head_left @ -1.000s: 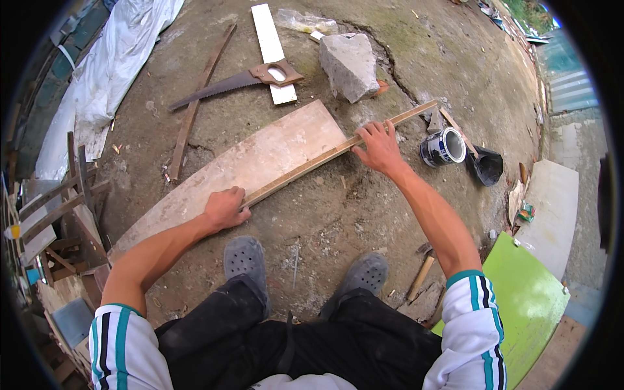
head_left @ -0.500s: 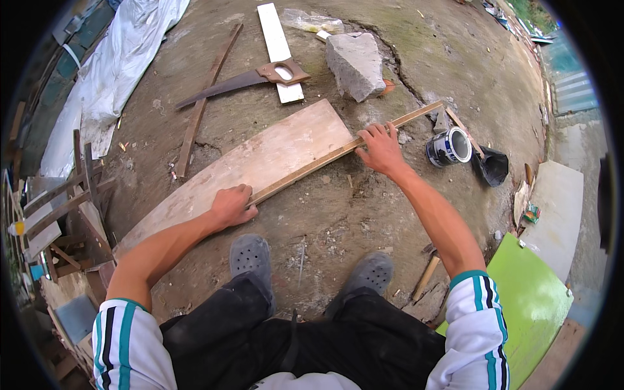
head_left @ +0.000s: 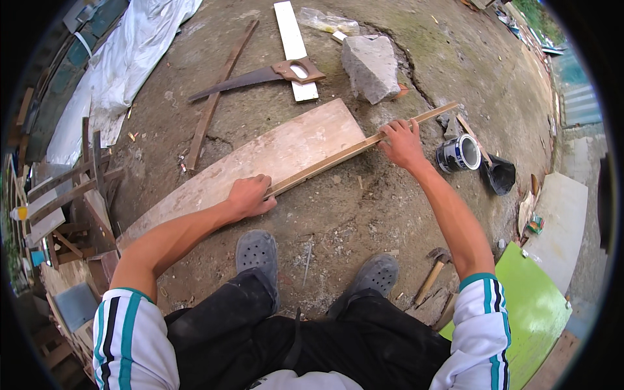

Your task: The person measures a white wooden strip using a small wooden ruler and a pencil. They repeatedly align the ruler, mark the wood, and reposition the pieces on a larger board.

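A thin wooden strip [head_left: 331, 162] lies along the near edge of a wide, pale wooden board [head_left: 279, 146] on the ground. The strip's far right end juts past the board. My left hand [head_left: 251, 196] is closed around the strip's near left end, the fingers resting over the board. My right hand [head_left: 404, 144] grips the same strip just beyond the board's right corner, fingertips curled over it. Behind the board, a handsaw [head_left: 260, 77] with a brown handle rests across a white plank [head_left: 289, 32] and a narrow brown batten [head_left: 214, 110].
A grey stone block [head_left: 370, 68] sits beyond the board. Right of my right hand stands an open tin can [head_left: 459, 154], with a black scoop-like object [head_left: 499, 174] beside it. A hammer [head_left: 430, 278] lies near a green panel [head_left: 536, 312]. Scrap wood [head_left: 71, 201] is heaped at left.
My view has turned a little left, so the scene sits further right. My right hand appears slightly further along the strip. More of the hammer's head shows beside my right arm.
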`<state>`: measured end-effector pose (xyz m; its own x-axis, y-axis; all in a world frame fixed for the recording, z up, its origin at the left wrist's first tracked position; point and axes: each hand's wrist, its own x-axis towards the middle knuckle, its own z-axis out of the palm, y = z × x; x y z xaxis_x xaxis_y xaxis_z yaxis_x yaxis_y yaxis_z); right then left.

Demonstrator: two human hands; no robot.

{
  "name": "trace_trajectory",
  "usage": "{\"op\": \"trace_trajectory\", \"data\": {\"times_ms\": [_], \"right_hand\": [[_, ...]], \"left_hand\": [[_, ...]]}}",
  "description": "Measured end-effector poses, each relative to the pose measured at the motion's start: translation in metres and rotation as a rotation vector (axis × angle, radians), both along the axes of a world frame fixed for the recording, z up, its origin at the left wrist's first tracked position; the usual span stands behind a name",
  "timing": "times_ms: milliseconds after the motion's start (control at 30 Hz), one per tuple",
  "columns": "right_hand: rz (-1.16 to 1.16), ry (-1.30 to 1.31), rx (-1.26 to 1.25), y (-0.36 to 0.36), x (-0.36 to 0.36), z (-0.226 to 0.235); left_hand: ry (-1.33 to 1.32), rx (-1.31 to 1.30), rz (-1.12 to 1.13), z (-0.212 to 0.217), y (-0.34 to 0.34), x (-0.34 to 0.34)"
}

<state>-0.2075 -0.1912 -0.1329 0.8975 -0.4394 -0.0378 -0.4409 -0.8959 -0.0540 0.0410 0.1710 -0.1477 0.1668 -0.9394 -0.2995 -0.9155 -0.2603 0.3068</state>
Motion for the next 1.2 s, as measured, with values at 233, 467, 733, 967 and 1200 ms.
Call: {"op": "trace_trajectory", "data": {"times_ms": [233, 467, 733, 967, 1200], "right_hand": [[-0.029, 0.059, -0.049, -0.023, -0.009, 0.011], [-0.018, 0.072, -0.084, -0.052, -0.017, 0.015], [0.016, 0.104, 0.025, -0.077, -0.025, 0.028], [0.020, 0.097, 0.074, -0.083, -0.035, 0.033], [0.007, 0.076, 0.000, -0.085, -0.038, 0.033]], "left_hand": [[-0.015, -0.028, 0.006, 0.000, -0.028, -0.005], [0.093, -0.043, 0.014, 0.003, -0.053, -0.009], [0.420, 0.017, 0.017, 0.006, -0.064, 0.003], [0.621, 0.132, 0.143, 0.022, -0.071, 0.007], [0.455, -0.040, 0.105, 0.014, -0.072, -0.007]]}}
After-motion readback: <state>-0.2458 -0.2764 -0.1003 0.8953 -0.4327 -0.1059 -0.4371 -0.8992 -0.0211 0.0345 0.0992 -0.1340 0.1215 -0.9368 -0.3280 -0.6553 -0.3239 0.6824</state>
